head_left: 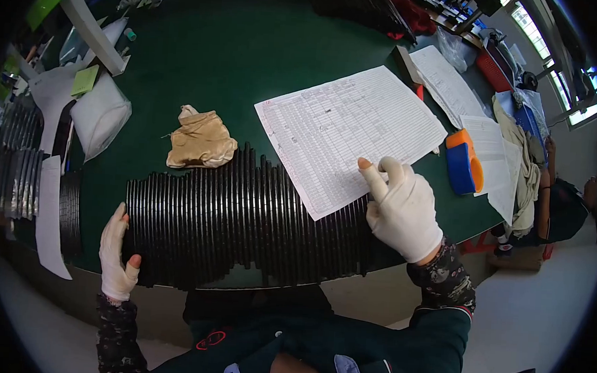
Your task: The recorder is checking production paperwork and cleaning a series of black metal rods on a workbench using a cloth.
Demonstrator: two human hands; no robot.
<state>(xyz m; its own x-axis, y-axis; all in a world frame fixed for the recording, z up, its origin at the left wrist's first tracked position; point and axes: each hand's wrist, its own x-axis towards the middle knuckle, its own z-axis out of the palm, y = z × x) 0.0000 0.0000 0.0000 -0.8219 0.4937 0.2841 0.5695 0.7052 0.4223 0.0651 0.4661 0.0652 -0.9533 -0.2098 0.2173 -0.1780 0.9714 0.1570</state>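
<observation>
The left hand [118, 255] braces the near left end of a long row of thin black plates [242, 224], its fingers curled against the end plate, seemingly to keep the row packed; the right hand [404, 209] rests on the far end, fingers loosely open, one pressing a printed sheet [348, 135]. Beyond the fingers, on the green tabletop [251, 62], lie a crumpled tan cloth [201, 141], a blue-and-orange tool [464, 161], more papers, and window light further off.

A green-topped table [251, 56] stands on pale floor [541, 321], with bright windows [555, 58] at far right
</observation>
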